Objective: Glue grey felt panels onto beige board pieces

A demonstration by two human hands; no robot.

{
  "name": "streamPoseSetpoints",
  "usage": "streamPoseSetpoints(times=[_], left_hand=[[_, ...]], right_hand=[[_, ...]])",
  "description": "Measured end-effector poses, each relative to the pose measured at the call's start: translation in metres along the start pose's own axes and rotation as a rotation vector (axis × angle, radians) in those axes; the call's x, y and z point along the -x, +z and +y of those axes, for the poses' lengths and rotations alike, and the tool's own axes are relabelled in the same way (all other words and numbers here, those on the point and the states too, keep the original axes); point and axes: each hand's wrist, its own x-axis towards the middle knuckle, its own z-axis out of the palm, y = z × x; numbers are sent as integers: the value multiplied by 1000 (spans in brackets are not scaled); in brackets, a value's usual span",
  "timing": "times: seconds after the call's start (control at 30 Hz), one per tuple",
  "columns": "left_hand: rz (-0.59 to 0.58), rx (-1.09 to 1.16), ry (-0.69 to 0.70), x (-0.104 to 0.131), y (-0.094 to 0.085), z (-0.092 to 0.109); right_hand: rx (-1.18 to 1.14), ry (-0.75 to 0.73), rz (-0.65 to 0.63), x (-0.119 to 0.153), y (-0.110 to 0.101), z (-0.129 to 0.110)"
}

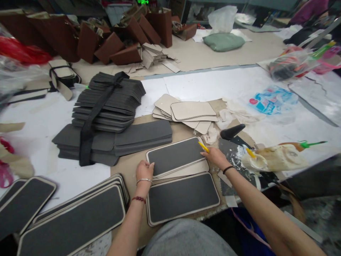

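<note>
My left hand (145,171) pinches the left end of a dark grey panel with a pale border (176,156). My right hand (213,155) is closed round a yellow tool (204,147) at the panel's right end. Under this panel, pale pieces (186,170) stick out at its lower edge. Nearer to me lies another dark panel with a pale rim (183,197). Beyond the hands are loose pale rounded pieces (194,111) and a stack of plain dark pieces (144,137).
A strapped dark bundle (106,103) stands at the left, behind stacked bordered panels (77,220). At the right are a glue-covered container (279,158) and a black-handled tool (232,132). Brown bags (160,26) line the back; a person's purple sleeve (310,10) shows far right.
</note>
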Motion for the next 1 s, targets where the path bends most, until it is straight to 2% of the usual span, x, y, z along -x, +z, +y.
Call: streamPoseSetpoints(times=[0.13, 0.4, 0.57, 0.7, 0.9, 1.0], left_hand=[[68, 31, -23, 1, 0, 0], [47, 177, -57, 0, 0, -2], [62, 303, -88, 1, 0, -3], [-1, 408, -108, -2, 2, -7], [-86, 480, -100, -6, 4, -16], [-100, 508, -107, -7, 3, -16]], right_hand=[[17, 48, 72, 4, -1, -5], [-89, 57, 111, 2, 1, -9], [-134, 47, 85, -5, 2, -3], [-157, 28, 79, -8, -2, -2], [-478, -65, -27, -11, -2, 3], [-541, -42, -91, -13, 1, 6]])
